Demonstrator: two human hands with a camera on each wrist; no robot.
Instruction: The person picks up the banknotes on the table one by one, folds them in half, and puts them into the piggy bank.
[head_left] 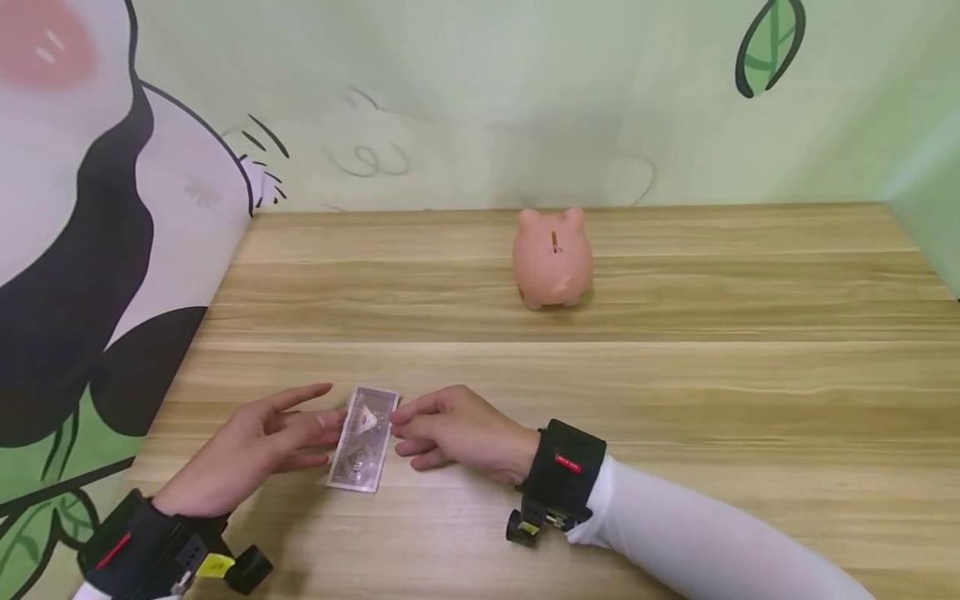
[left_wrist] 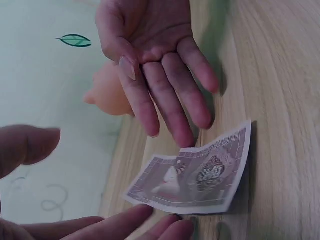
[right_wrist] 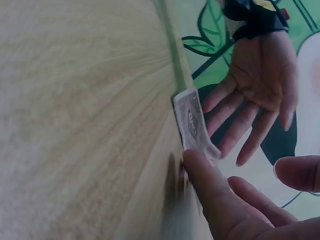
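A creased paper banknote (head_left: 363,437) lies on the matt wood-grain table (head_left: 675,375); the pink piggy bank (head_left: 552,258) looks smooth.

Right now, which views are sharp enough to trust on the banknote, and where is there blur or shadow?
Head view: even light, banknote and piggy bank sharp, soft shadows under both hands. Left wrist view: note crisp, near left hand fingers blurred, piggy bank soft. Right wrist view: right hand close and blurred, table grain smeared, note seen edge-on.

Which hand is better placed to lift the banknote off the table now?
Probably the right hand: its fingertips already touch the banknote at its raised edge. The left hand lies open beside the opposite edge, its straight fingers seemingly just short of the note.
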